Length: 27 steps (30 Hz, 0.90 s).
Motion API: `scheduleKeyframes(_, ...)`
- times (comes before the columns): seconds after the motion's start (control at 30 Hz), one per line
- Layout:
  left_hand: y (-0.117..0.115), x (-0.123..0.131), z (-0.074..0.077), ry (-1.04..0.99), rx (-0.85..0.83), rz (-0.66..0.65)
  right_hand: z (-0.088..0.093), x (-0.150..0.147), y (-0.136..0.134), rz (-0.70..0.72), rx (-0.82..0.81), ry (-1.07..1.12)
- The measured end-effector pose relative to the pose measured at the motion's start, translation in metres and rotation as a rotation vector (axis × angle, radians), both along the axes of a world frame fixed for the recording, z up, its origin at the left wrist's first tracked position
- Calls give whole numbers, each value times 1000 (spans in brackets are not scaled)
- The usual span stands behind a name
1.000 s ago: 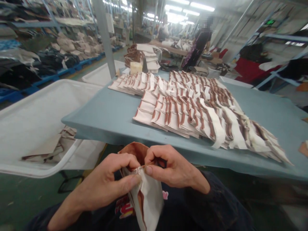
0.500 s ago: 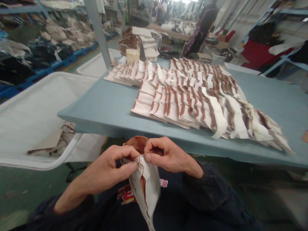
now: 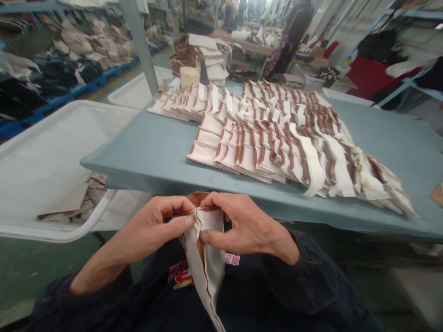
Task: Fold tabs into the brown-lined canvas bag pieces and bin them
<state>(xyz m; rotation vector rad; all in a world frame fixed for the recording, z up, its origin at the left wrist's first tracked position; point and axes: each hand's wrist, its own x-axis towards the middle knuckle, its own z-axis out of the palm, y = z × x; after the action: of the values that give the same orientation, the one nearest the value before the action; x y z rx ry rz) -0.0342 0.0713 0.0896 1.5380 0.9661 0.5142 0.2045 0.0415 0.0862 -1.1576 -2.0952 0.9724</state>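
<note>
Just off the blue table's [image 3: 148,152] near edge, my left hand [image 3: 148,221] and right hand [image 3: 242,221] pinch the cloth [image 3: 212,267]. Stacks [image 3: 249,152] lie in rows; a bin [image 3: 51,138] flanks the left corner, a person [image 3: 294,32] beyond the far edge.

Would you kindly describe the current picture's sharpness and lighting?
In the head view, the left hand and right hand on the cream fabric piece are fairly clear; the beige cloth heap is blurred; the blue tabletop is softly lit, without glare.
</note>
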Motion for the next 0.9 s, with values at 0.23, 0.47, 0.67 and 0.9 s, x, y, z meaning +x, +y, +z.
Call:
scheduleKeyframes(0.23, -1, -3, 3, -19, -1, 7, 5, -9, 3, 16, 30, 19)
scheduleKeyframes(0.47, -11, -5, 1, 99, 395, 103, 11, -9, 12, 102, -248, -19)
scheduleKeyframes(0.67, -24, -13, 3, 114, 521, 69, -7, -5, 20, 150, -386, 197)
scheduleKeyframes(0.9, -28, -10, 1, 201, 514, 27, -5, -9, 17, 138, -336, 209)
